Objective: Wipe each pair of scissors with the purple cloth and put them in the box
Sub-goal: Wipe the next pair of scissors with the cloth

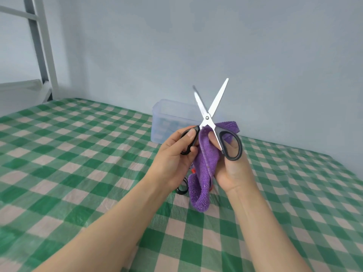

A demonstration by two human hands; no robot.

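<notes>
A pair of black-handled scissors (208, 114) is held up in front of me, blades spread and pointing upward. My left hand (176, 154) grips the left handle loop. My right hand (231, 169) holds the right handle loop and the purple cloth (206, 163), which hangs down between my hands to the table. The clear plastic box (167, 122) stands behind the scissors near the wall. Black scissor handles (182, 188) and a bit of red (193, 170) show on the table, mostly hidden by the cloth and my left wrist.
The table wears a green and white checked cloth (78, 163). A pale blue wall runs close behind the box. A white metal frame (45, 46) with a shelf stands at the far left.
</notes>
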